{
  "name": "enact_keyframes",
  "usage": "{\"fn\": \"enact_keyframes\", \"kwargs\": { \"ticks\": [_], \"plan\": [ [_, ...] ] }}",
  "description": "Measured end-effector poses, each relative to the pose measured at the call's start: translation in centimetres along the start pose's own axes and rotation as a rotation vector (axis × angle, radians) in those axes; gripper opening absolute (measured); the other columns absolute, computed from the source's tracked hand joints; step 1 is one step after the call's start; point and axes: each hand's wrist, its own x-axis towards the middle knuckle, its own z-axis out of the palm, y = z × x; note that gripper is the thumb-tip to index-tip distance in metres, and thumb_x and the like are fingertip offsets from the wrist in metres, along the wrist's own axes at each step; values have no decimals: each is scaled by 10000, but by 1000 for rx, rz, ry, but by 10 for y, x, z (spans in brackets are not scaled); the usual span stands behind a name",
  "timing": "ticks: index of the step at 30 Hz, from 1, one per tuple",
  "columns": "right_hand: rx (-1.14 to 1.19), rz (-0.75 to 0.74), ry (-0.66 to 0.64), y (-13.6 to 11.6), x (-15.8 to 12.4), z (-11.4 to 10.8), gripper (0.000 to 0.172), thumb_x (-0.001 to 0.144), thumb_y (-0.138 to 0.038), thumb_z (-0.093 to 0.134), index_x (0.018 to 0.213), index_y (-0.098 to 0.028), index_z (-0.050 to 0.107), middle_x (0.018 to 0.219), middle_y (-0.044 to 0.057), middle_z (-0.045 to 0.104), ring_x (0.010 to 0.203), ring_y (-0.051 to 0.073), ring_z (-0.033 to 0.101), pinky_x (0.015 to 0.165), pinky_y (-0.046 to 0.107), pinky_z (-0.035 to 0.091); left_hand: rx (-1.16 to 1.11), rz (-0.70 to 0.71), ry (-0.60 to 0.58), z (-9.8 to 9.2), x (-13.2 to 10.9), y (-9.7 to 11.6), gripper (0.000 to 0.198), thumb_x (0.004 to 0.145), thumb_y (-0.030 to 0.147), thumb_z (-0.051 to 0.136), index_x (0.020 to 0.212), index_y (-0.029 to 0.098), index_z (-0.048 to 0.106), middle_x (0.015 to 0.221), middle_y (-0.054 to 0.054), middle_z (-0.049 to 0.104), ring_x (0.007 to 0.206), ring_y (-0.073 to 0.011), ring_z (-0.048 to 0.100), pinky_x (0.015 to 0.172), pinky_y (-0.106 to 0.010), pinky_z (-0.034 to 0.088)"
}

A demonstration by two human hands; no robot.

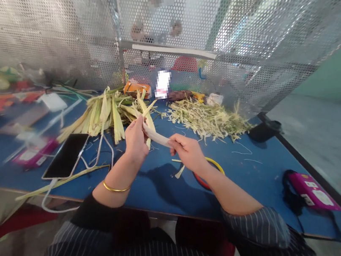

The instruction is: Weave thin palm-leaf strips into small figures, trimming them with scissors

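Note:
Between my two hands stretches a pale strip of dried leaf [158, 137], which looks like corn husk. My left hand [136, 139] pinches its upper left end, where more yellowish leaf pieces stick up past the fingers. With thumb and fingers closed, my right hand [187, 150] grips the lower right end. Behind my left hand lies a heap of long dried leaves [101, 115]. Beyond my right hand spreads a pile of shredded leaf scraps [209, 118]. A red and yellow ring [216, 164] lies partly hidden under my right forearm.
A phone [66, 156] with a white cable lies at the left on the blue table [174, 196]. Magenta boxes [314, 192] sit at the right edge and far left. An orange packet [137, 89] is at the back, before a perforated metal screen [87, 42]. Someone is behind it.

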Motion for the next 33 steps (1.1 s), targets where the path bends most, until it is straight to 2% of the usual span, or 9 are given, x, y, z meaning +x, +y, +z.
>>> {"fn": "enact_keyframes", "kwargs": {
  "ticks": [4,8,11,15,17,19,22,28,33],
  "plan": [
    [-79,-114,-41,-7,-3,2,260,913,-326,400,748,-210,564,660,-8,618,625,116,567,642,219,402,-46,47,39,1,-1,2,219,788,277,616,631,149,534,467,73,335,375,-29,293,370,-176,216],
    [-238,-91,136,-6,-5,4,229,908,-317,415,796,-216,587,709,3,651,659,130,582,656,234,398,-107,240,80,1,-1,4,286,774,330,638,602,173,472,475,76,359,393,-34,340,405,-166,273],
    [-207,-30,207,-1,-5,3,214,898,-316,434,778,-221,583,667,-14,651,633,128,599,654,234,414,-82,245,48,1,1,3,307,758,407,645,625,183,483,497,68,420,421,-42,397,432,-172,313],
    [-86,91,304,1,-3,1,247,890,-357,433,746,-213,571,628,-16,648,572,125,606,625,234,440,42,-17,-130,2,-2,-2,423,718,598,589,695,177,552,600,8,542,515,-88,522,457,-212,369],
    [-51,133,346,1,-2,0,244,885,-385,438,774,-210,567,648,-13,660,570,125,612,627,241,449,168,-82,-254,3,-7,-7,428,685,592,625,724,168,578,670,-15,580,576,-103,558,484,-219,391],
    [-20,163,362,2,-1,0,234,875,-414,452,816,-212,556,671,-11,669,565,127,616,620,248,454,323,-67,-365,3,-14,-11,363,646,493,708,728,160,591,695,-13,587,603,-96,557,507,-210,392],
    [16,184,343,5,0,2,240,863,-448,462,839,-218,529,670,-8,670,556,135,615,589,256,454,474,-25,-460,2,-22,-14,298,662,418,710,683,151,579,646,-5,574,577,-82,527,529,-212,389],
    [-138,174,325,10,-1,7,232,881,-441,422,852,-228,509,673,0,671,606,160,627,599,269,428,575,59,-540,4,-30,-15,249,693,370,690,690,155,564,618,-8,586,539,-82,510,521,-233,374],
    [-293,161,335,10,-3,10,203,891,-391,407,883,-218,512,689,9,672,629,162,630,599,259,393,528,68,-537,7,-34,-18,220,679,305,701,666,160,537,586,10,566,517,-81,515,527,-233,402]
  ]
}}
